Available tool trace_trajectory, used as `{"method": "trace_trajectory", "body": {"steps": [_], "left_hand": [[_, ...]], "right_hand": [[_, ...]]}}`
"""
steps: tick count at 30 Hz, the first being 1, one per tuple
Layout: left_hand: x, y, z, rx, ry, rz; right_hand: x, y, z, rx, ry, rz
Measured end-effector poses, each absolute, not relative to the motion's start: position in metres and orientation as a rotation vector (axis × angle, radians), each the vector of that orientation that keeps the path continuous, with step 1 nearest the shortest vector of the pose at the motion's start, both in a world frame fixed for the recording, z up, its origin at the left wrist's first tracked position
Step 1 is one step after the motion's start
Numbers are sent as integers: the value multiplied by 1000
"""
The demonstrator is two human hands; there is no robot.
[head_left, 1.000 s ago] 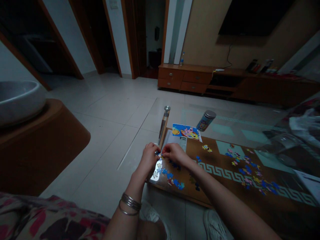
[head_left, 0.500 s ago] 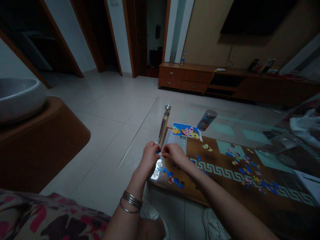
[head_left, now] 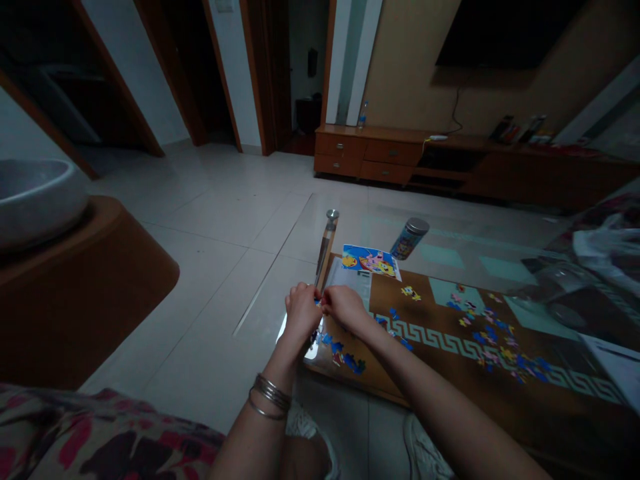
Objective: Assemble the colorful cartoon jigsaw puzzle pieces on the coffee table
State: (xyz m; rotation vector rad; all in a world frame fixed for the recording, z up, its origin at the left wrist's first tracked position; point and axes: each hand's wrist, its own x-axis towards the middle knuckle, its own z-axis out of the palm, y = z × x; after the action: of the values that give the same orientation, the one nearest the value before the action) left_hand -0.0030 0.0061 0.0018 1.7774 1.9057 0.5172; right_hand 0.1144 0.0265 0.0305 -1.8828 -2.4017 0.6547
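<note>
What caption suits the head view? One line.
Left hand and right hand pinch jigsaw pieces at a corner of the glass table, near a printed picture and a can.

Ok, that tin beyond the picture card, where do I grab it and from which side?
Probably grip the tin around its round side wall, below the metal lid, coming from the near side: it stands upright on the glass table with bare glass around it, and the lid may lift off.

glass-topped table [head_left: 450,263] over brown patterned base; on it loose puzzle pieces [head_left: 493,340], more pieces [head_left: 345,357] near corner, picture sheet [head_left: 371,261], a tin [head_left: 409,238], maybe lying tilted.
</note>
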Motion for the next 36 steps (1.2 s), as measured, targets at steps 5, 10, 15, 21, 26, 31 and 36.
{"method": "trace_trajectory", "body": {"steps": [5, 10, 15, 21, 26, 31, 36], "left_hand": [[-8, 6, 1, 1764, 1858, 559], [-23, 8, -4, 1792, 1698, 648], [-27, 5, -1, 1840, 1635, 664], [-29, 2, 2, 1898, 1606, 625], [-29, 3, -4, 1907, 1694, 588], [-28, 4, -9, 1910, 1765, 552], [-26, 3, -7, 1927, 1806, 516]], "right_hand": [[127, 27, 32, -1824, -2377, 733], [143, 22, 27, -1746, -2348, 717], [139, 15, 20, -1703, -2372, 670], [130, 14, 15, -1665, -2375, 624], [130, 18, 17, -1674, -2330, 562], [133, 23, 16, -1675, -2295, 560], [136, 21, 15, -1638, -2304, 596]]}}
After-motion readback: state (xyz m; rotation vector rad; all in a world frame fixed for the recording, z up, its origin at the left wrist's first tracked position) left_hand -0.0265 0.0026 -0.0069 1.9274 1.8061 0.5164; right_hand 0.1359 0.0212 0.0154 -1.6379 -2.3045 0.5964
